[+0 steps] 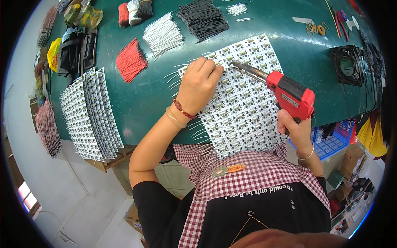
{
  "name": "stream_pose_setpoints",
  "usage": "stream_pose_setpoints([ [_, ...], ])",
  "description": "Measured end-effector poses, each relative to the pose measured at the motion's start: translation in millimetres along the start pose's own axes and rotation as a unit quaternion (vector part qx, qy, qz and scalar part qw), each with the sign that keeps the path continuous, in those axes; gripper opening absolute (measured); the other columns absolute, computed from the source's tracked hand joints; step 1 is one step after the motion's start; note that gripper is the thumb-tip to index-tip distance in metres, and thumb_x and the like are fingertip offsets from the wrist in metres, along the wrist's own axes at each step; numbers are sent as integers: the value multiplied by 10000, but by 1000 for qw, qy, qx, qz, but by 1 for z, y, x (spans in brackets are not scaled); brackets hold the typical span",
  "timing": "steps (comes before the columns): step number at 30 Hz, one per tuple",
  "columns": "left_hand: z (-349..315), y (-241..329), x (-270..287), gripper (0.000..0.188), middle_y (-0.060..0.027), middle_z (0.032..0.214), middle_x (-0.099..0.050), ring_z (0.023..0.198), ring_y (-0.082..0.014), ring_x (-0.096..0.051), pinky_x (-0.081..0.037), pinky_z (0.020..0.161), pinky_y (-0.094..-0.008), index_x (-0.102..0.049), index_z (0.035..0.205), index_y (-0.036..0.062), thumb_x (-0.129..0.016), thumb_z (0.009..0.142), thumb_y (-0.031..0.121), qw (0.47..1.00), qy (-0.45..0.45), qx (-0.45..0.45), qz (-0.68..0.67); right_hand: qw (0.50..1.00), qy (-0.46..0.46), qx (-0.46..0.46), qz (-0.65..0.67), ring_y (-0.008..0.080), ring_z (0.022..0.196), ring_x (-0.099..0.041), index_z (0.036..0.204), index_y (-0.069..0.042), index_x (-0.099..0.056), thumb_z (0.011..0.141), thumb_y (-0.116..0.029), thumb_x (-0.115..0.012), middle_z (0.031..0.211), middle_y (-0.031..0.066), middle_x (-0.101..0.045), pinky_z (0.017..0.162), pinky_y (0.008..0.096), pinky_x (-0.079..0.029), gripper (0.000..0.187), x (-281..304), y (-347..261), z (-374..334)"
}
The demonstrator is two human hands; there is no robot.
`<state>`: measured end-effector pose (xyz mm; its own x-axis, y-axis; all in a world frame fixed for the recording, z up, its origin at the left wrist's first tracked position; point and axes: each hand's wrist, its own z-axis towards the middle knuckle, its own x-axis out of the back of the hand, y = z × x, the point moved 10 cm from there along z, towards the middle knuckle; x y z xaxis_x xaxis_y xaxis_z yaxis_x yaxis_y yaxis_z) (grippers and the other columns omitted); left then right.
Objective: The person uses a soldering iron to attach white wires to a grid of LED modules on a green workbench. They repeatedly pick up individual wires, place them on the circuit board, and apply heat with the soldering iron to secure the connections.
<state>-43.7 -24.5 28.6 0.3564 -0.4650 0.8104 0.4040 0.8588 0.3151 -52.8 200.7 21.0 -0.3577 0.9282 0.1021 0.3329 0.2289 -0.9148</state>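
Note:
A large white panel of small circuit boards lies in front of me, its near edge against my checked apron. Thin white wires stick out along its left side. My right hand is wrapped round the handle of a red and black soldering gun. The gun's tip points left and sits at the upper part of the panel, close to my left fingers. My left hand rests on the panel's upper left, fingers curled together; whatever they pinch is hidden.
Piles of red wires, white wires and black wires lie on the green table. More circuit board panels are stacked at the left. A black fan stands at the right, beyond it pliers. A blue crate is below.

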Motion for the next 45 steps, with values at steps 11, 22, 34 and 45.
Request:
stream_pose_setpoints([
  [11, 5, 4, 2, 253, -62, 756, -480, 726, -220, -514, -468, 668, -332, -685, 910, 18, -623, 668, -26, 1000, -21, -5, 16, 1000, -19, -19, 7, 49, 506, -531, 1008, 2, -621, 882, -65, -725, 674, -7, -595, 455, 216, -428, 176, 1, 12, 0],
  [22, 6, 4, 2, 219, -56, 777, -505, 753, -220, -531, -443, 671, -344, -676, 912, 28, -649, 694, 19, 997, -42, -13, 60, 1000, -12, 4, -3, 103, 474, -526, 779, 1, -593, 941, -92, -609, 570, 38, -562, 459, 244, -409, 188, -4, -2, 0],
  [34, -4, 11, 7, 260, -59, 739, -458, 705, -215, -506, -435, 619, -335, -679, 942, 32, -664, 688, -24, 999, -3, 38, 31, 999, -29, -9, 17, 57, 517, -541, 1060, 10, -607, 897, -56, -701, 691, 1, -599, 457, 216, -430, 200, 6, 17, -1],
  [45, -2, 11, 0, 263, -69, 731, -447, 690, -215, -493, -445, 615, -328, -687, 919, 20, -647, 665, -30, 999, -8, 30, 15, 999, -37, -34, 5, 49, 521, -537, 1055, 4, -622, 866, -72, -743, 695, -6, -605, 462, 213, -432, 236, 0, 21, 2],
])
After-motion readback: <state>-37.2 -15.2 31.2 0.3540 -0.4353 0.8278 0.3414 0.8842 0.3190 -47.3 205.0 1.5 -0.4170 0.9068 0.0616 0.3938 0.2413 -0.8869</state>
